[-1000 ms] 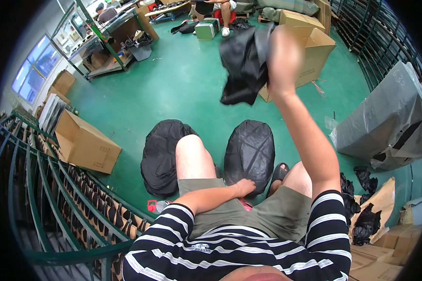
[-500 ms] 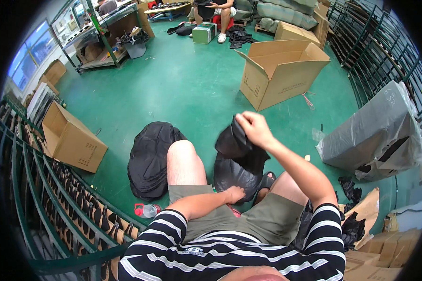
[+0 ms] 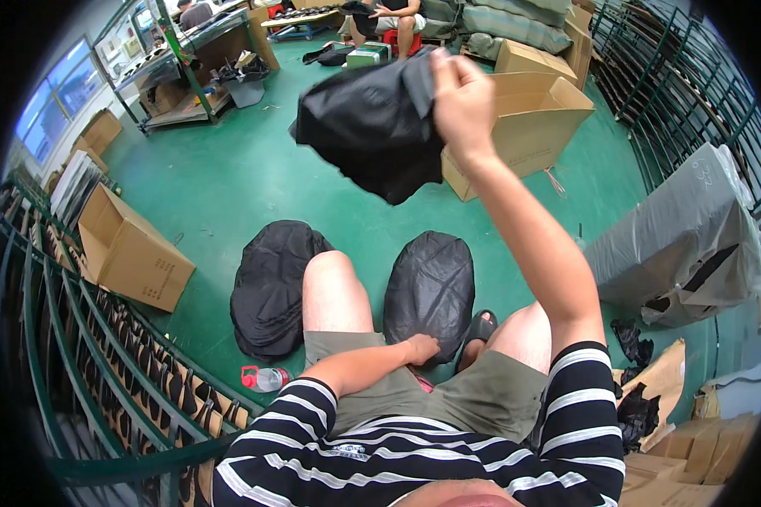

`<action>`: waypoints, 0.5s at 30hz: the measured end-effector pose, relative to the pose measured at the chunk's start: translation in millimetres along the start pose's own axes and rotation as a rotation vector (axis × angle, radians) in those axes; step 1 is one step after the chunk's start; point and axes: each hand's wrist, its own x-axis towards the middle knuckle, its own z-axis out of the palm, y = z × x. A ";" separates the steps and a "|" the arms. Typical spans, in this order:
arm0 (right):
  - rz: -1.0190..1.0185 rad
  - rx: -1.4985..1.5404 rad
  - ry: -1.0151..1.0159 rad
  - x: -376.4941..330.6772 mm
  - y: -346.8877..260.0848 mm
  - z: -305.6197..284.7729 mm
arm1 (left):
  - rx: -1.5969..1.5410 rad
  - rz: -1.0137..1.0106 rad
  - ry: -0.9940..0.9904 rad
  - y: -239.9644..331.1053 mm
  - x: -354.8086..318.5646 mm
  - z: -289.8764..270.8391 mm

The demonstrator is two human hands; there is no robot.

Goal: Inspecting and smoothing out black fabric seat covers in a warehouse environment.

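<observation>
Raised well in front of me, my right hand (image 3: pixel 461 97) pinches the edge of a black sheet of thin, creased fabric (image 3: pixel 372 122), which hangs spread out to the left. An oval black pile of the same sort of material (image 3: pixel 431 283) lies between my legs. On its near edge my left hand (image 3: pixel 423 348) rests with curled fingers, gripping the material there. A second, layered black pile (image 3: pixel 271 287) lies on the floor beside my left knee. Whether the pieces are bags or covers is unclear.
An open carton (image 3: pixel 533 127) stands ahead, another (image 3: pixel 135 249) to the left. A red-capped bottle (image 3: pixel 265 378) lies by my left thigh. Green racks (image 3: pixel 101 372) line the left side. A grey wrapped block (image 3: pixel 676 237) stands right. A seated person (image 3: pixel 389 17) handles black material far ahead.
My right hand has risen forward with the black fabric sheet, lifting it off the pile between my legs and spreading it. My left hand has stayed at the pile's near edge.
</observation>
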 end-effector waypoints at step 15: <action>-0.116 -0.776 -0.432 -105.0 93.5 -163.9 | -0.011 -0.042 -0.060 -4.8 3.4 4.8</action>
